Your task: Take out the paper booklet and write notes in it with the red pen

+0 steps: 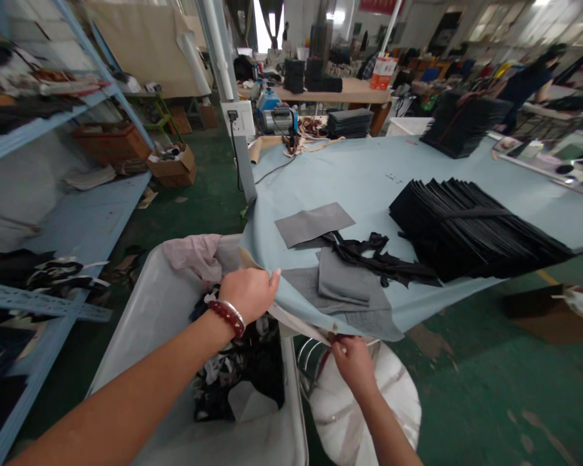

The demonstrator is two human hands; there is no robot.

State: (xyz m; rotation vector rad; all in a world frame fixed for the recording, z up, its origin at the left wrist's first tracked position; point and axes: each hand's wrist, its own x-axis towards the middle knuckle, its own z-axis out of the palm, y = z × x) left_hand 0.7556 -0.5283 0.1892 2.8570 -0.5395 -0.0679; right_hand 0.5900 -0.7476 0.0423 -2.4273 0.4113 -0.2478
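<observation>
My left hand (251,292), with a red bracelet at the wrist, is closed on the edge of the light blue table cover (340,175) at the table's near left corner. Lower and to the right, my right hand (352,359) pinches the same cover's front edge. Between the hands a pale strip (298,323) runs along that edge. Grey fabric pieces (344,278) lie on the cover just beyond my hands. Beside them is a tangle of black strips (374,252). A flat grey piece (315,223) lies farther back.
A large pale bin (146,310) with dark scraps stands below my left arm. Under my right arm is a white-covered round seat (393,395). Tied black stacks (466,226) sit on the table's right. Blue shelving (107,220) stands left; a person (525,84) is far right.
</observation>
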